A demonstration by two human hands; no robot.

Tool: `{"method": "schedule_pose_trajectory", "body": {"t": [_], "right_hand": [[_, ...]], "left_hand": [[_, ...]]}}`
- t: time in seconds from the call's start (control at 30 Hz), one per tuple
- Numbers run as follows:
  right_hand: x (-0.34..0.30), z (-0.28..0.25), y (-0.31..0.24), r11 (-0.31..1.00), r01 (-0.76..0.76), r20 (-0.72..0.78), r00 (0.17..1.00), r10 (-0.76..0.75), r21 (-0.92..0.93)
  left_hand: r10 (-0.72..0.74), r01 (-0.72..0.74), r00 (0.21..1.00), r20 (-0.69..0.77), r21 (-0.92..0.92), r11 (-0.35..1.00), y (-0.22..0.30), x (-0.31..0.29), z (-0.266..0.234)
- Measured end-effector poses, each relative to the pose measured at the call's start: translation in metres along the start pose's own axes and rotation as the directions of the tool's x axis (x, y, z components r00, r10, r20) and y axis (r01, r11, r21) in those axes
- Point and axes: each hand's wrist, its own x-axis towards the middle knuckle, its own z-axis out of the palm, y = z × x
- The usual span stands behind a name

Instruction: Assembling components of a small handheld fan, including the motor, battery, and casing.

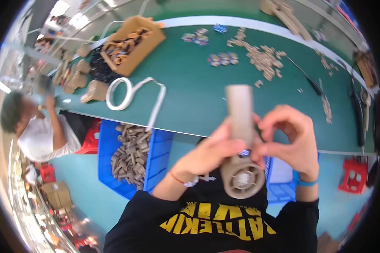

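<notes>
Beige housing (241, 126), one unit, is pointing its narrow end across the green table (190, 114), long axis running near-to-far over the near edge. Left to right: one white tape roll (109, 95) is lying there; left hand (215, 147) is holding the housing; right hand (294, 134) is curling alongside, grip contents impossible to tell; one black-handled tool (313, 85) is lying beyond.

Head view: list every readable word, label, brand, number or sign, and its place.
Black T-shirt: large yellow lettering, not copied here.
Black clothing: white cross-like mark.
Grey hair-dryer-shaped housing: small dark patch, too blurred to read.
Blue pieces: any print too small.
</notes>
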Motion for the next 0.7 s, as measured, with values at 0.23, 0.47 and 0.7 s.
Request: {"method": "schedule_pose_trajectory", "body": {"t": [0.23,0.47,0.7], "right_hand": [[-0.007,0.001,0.041,0.997,0.063,-0.250,0.967,-0.051,0.039],[-0.011,0.005,0.056,0.992,0.093,-0.300,0.952,-0.062,0.091],[-0.007,0.009,0.058,0.995,0.094,-0.335,0.937,-0.098,-0.028]], "left_hand": [[0.128,-0.133,0.991,-0.044,-0.127,0.983,0.006,0.006,-0.011],[0.132,-0.134,0.984,-0.121,-0.013,0.991,0.003,0.008,-0.005],[0.116,-0.137,0.963,-0.245,-0.071,0.988,0.007,0.016,0.003]]}}
